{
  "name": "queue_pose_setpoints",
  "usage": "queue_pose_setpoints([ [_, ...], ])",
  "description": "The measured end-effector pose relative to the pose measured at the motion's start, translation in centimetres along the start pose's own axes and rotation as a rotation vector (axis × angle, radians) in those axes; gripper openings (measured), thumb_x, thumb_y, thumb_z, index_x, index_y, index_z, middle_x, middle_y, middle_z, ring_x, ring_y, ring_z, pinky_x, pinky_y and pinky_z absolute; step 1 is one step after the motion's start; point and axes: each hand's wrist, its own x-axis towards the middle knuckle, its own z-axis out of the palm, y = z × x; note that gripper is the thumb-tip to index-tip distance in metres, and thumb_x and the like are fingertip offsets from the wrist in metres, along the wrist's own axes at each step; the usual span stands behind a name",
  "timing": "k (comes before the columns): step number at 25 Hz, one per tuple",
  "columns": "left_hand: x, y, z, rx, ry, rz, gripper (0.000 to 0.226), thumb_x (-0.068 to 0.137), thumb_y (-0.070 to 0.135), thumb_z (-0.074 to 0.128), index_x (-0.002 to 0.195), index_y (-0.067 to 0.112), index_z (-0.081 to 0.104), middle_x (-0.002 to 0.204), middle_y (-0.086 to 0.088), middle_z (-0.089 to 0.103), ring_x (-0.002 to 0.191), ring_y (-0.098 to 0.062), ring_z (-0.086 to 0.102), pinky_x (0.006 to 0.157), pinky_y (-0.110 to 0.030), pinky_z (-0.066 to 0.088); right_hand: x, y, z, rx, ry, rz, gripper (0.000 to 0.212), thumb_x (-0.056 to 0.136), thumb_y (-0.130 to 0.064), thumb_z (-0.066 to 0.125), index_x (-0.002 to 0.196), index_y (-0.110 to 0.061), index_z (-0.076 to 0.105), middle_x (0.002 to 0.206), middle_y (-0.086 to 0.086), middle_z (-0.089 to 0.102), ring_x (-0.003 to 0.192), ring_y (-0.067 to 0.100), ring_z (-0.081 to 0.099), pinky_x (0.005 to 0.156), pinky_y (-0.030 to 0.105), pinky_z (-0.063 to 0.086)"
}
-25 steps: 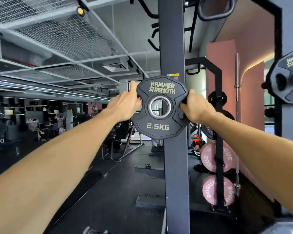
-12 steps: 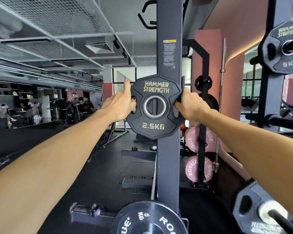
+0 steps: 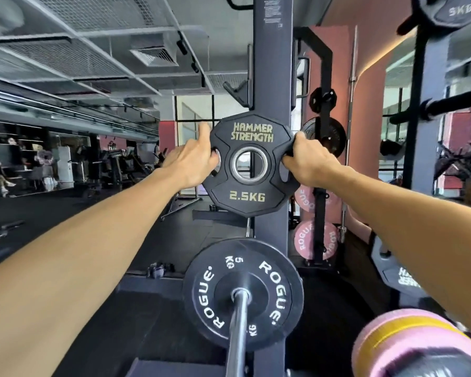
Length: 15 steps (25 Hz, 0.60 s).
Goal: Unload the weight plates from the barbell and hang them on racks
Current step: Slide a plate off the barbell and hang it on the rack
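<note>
A black 2.5 kg Hammer Strength plate (image 3: 249, 165) is held upright at arm's length in front of a dark rack upright (image 3: 272, 63). My left hand (image 3: 193, 160) grips its left edge, fingers hooked in the left grip slot, index finger pointing up. On the other side my right hand (image 3: 306, 161) grips the right edge through the right slot. Below it a black 5 kg Rogue plate (image 3: 210, 297) sits on a bar (image 3: 235, 333) that points toward me.
Pink Rogue plates (image 3: 305, 240) hang on a rack behind at the right. A 5 kg plate (image 3: 457, 9) hangs on a peg at the top right. A pink plate edge (image 3: 408, 346) is close at the bottom right. Gym machines stand far left.
The view has tilted down, so the 5 kg Rogue plate on its bar now shows in full. The 2.5 kg plate has come lower along the upright. Both hands keep their grip.
</note>
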Motion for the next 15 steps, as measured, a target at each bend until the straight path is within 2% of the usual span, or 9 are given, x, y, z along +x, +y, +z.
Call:
queue_pose_setpoints([
  [7,-14.1,-1.4,6.9,0.009,-0.040,-0.016,0.036,0.102,0.024,0.041,0.128,0.009,0.021,0.072,-0.011,0.056,0.059,-0.027,0.051,0.057,-0.037,0.037,-13.4,0.8,8.8,0.001,-0.029,-0.002,0.023,0.096,-0.027,0.047,0.099,-0.008,0.033,0.112,0.023,0.057,0.091,0.040,0.053,0.072,0.040,0.037],
  [10,-19.3,-2.2,8.3,-0.027,-0.073,-0.014,0.042,0.101,0.023,0.043,0.132,0.008,0.020,0.070,-0.012,0.058,0.058,-0.028,0.053,0.058,-0.038,0.042,-18.3,0.0,10.6,-0.003,-0.063,0.011,0.023,0.096,-0.027,0.047,0.100,-0.009,0.034,0.111,0.022,0.057,0.084,0.036,0.048,0.073,0.040,0.038],
  [15,-27.0,-3.5,9.8,-0.094,-0.115,-0.034,0.043,0.101,0.026,0.045,0.131,0.009,0.020,0.069,-0.011,0.055,0.058,-0.028,0.052,0.056,-0.037,0.040,-25.3,-1.4,13.1,-0.026,-0.120,0.052,0.022,0.095,-0.026,0.047,0.102,-0.010,0.033,0.097,0.013,0.049,0.086,0.037,0.049,0.073,0.041,0.039],
])
